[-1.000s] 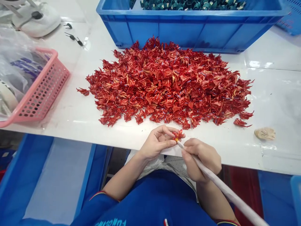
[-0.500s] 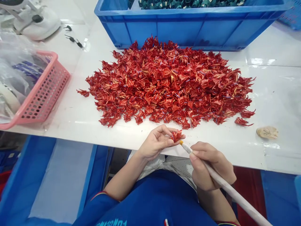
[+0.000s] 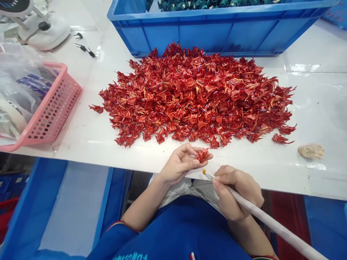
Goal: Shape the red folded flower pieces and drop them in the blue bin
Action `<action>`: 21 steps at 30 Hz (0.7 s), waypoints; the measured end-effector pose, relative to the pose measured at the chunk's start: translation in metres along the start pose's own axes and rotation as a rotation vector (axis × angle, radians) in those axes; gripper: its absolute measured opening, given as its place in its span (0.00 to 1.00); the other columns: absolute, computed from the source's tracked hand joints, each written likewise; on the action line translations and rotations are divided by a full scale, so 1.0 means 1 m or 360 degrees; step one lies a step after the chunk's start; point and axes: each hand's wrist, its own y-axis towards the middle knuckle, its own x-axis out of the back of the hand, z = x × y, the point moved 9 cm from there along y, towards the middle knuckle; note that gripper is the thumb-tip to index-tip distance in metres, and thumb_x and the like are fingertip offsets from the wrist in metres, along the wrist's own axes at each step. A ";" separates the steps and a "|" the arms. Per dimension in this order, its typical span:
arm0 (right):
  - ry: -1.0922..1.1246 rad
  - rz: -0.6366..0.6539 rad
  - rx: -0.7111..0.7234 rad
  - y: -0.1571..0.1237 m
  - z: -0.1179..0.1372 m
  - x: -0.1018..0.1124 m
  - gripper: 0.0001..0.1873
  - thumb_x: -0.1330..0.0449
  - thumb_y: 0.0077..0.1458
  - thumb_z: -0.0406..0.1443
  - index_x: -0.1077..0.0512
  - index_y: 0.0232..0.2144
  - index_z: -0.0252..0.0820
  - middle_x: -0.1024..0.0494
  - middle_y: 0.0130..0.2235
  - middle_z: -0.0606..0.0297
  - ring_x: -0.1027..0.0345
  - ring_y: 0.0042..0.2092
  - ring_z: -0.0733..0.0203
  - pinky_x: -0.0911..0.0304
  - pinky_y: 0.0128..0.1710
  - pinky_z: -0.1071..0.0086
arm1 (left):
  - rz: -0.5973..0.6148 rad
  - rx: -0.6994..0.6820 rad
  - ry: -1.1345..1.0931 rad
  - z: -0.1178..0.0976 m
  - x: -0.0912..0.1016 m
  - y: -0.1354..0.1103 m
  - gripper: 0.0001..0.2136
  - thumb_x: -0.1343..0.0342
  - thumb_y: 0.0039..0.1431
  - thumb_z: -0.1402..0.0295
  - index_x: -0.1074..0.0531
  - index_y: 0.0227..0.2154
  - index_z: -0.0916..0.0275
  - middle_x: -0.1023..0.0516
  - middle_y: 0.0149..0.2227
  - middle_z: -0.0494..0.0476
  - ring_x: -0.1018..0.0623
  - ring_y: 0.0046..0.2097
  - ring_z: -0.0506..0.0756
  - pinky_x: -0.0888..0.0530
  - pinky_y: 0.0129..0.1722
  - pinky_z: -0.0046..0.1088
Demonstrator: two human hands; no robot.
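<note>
Red foil flower (image 3: 202,155) is clamped in the left hand's (image 3: 180,162) fingertips, over the counter's (image 3: 271,169) front edge — the right hand (image 3: 235,193) closes round a white stick (image 3: 271,225), its yellow tip (image 3: 204,172) near the flower, not touching, below the heaped red pile (image 3: 189,97).

Blue plastic crate (image 3: 206,38), pink mesh basket (image 3: 54,110)
</note>
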 end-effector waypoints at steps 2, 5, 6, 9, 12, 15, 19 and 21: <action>0.0001 -0.0060 -0.0011 -0.004 -0.002 0.004 0.10 0.44 0.49 0.22 0.34 0.26 0.41 0.35 0.22 0.73 0.38 0.21 0.68 0.40 0.20 0.73 | 0.0000 -0.0003 -0.0006 0.000 0.000 0.000 0.16 0.26 0.43 0.71 0.31 0.27 0.65 0.19 0.39 0.52 0.17 0.45 0.57 0.20 0.43 0.28; -0.0049 -0.0095 0.0027 -0.007 -0.002 0.006 0.10 0.43 0.50 0.23 0.33 0.28 0.42 0.32 0.23 0.71 0.36 0.22 0.66 0.38 0.20 0.71 | -0.0002 -0.0021 -0.0010 -0.001 -0.001 0.000 0.16 0.26 0.43 0.71 0.31 0.27 0.65 0.18 0.38 0.52 0.16 0.43 0.57 0.20 0.43 0.29; -0.0071 -0.0091 0.0047 -0.006 -0.001 0.006 0.09 0.43 0.50 0.23 0.32 0.29 0.42 0.31 0.24 0.70 0.35 0.22 0.65 0.36 0.21 0.70 | -0.0004 -0.0028 -0.0009 -0.001 -0.001 0.000 0.16 0.26 0.43 0.71 0.31 0.27 0.65 0.18 0.38 0.52 0.16 0.42 0.57 0.20 0.43 0.29; -0.0142 -0.0045 0.0093 0.000 0.004 0.002 0.09 0.42 0.51 0.24 0.32 0.30 0.42 0.28 0.26 0.68 0.32 0.25 0.64 0.34 0.22 0.70 | 0.0001 -0.0055 0.0010 -0.003 -0.003 0.001 0.16 0.26 0.43 0.71 0.31 0.26 0.65 0.18 0.37 0.52 0.16 0.41 0.58 0.20 0.43 0.31; -0.0210 0.0038 0.0162 0.008 0.010 -0.003 0.10 0.43 0.50 0.23 0.33 0.30 0.41 0.27 0.27 0.67 0.30 0.26 0.65 0.34 0.23 0.72 | 0.0004 -0.0082 0.0043 -0.004 -0.004 0.001 0.16 0.26 0.43 0.72 0.31 0.27 0.65 0.17 0.36 0.53 0.16 0.40 0.57 0.21 0.42 0.28; -0.0177 0.0170 0.0189 0.013 0.012 -0.009 0.11 0.44 0.49 0.21 0.37 0.26 0.42 0.33 0.22 0.71 0.37 0.22 0.68 0.39 0.20 0.75 | -0.0005 -0.0059 0.0103 -0.002 -0.001 0.002 0.17 0.26 0.43 0.71 0.31 0.29 0.64 0.17 0.37 0.55 0.16 0.41 0.58 0.21 0.43 0.30; -0.0212 0.0126 0.0184 0.016 0.014 -0.006 0.10 0.44 0.50 0.22 0.35 0.28 0.41 0.30 0.25 0.68 0.34 0.24 0.67 0.37 0.21 0.75 | 0.0013 -0.0037 0.0147 0.001 0.000 0.001 0.18 0.26 0.43 0.70 0.32 0.29 0.64 0.17 0.39 0.58 0.16 0.42 0.58 0.21 0.44 0.31; -0.0244 0.0133 0.0225 0.015 0.016 -0.006 0.11 0.44 0.49 0.21 0.35 0.28 0.41 0.30 0.24 0.68 0.34 0.24 0.67 0.38 0.21 0.74 | 0.0020 -0.0048 0.0154 0.001 0.000 0.001 0.18 0.26 0.43 0.70 0.32 0.29 0.64 0.17 0.39 0.58 0.16 0.42 0.57 0.21 0.44 0.30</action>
